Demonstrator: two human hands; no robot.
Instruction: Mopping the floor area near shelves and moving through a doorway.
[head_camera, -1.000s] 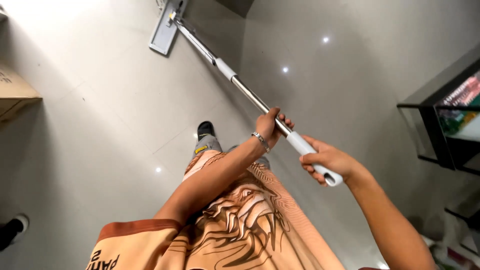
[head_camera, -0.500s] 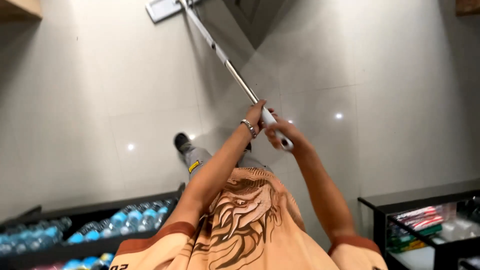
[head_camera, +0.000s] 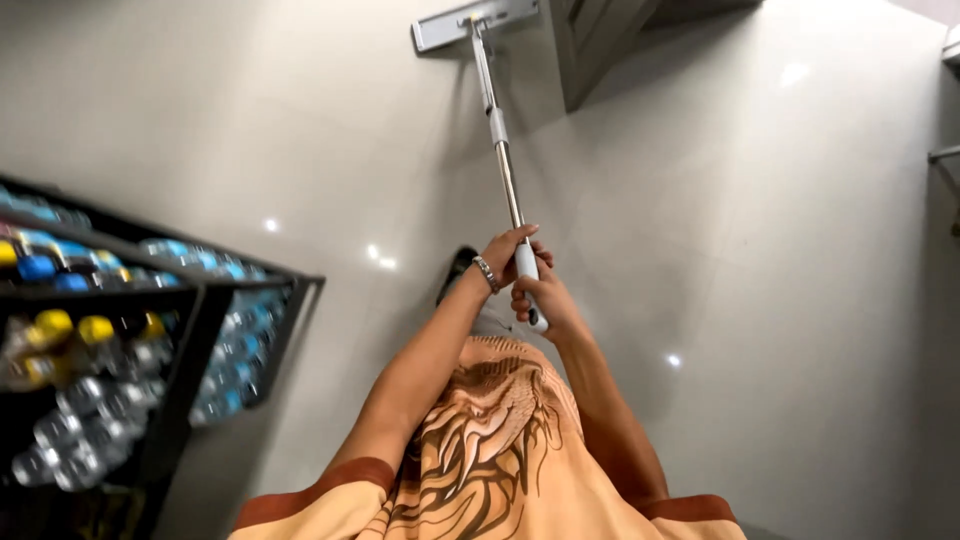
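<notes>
While our left hand and right hand clench the mop handle together, its flat head rests on the pale floor ahead, near a bottle rack

Single head-worn view, looking steeply down past the chest, close to the arms, floor beyond

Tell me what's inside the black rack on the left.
The black rack holds rows of plastic bottles, some with blue caps, some yellow, the lower ones clear. Its frame and the picture's edge hide the rest, so the count and lowest shelf cannot be seen.
</notes>
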